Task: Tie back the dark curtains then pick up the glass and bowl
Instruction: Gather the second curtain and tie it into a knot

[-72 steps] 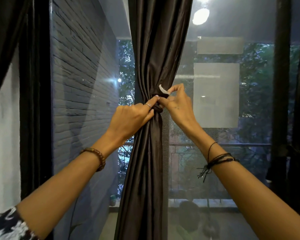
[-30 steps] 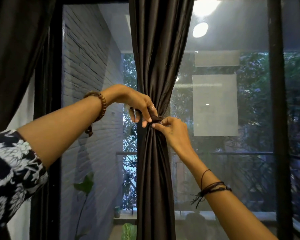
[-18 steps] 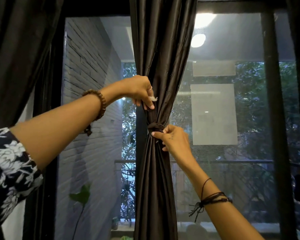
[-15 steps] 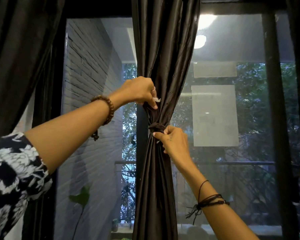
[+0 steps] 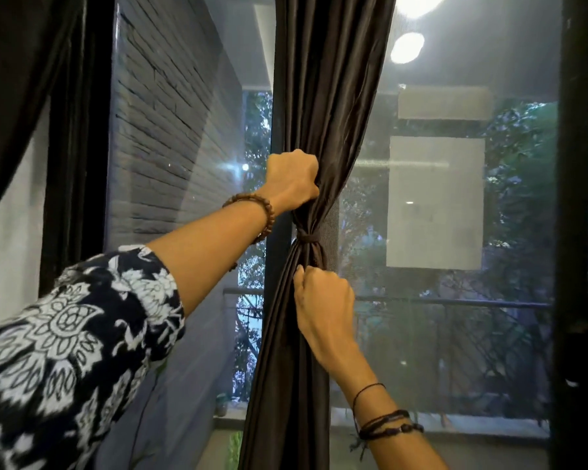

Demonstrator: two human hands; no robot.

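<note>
Since half a second ago, both hands have changed holds: the left hand (image 5: 291, 179), then pinching the cloth with fingertips, now has a full fist on the gathered fabric above the knot, and the right hand (image 5: 323, 300) has dropped from the tie itself to the bundle just below it.

Left grip: fingers curled round the dark brown satin curtain (image 5: 323, 96), closed on the cloth. Right grip: thumb and curled fingers closed on the lower folds of the same curtain. Between the two grips sits the narrow dark fabric tie-band (image 5: 308, 239), wound round the gathered curtain and apparently knotted; how secure the knot is cannot be told.

Judged risks:
- Pulling upward and downward at once may slide the band along the slippery satin, or loosen a weak knot, letting the folds spill.
- A hard downward tug may strain the hanging above, which is out of view.
- Uneven pulling may leave the gather lopsided.

Beyond the grips stands the black-framed glass window (image 5: 572, 198), with a second dark curtain (image 5: 17, 79) at the far left, not visibly tied. Glass and bowl are not in view.
</note>
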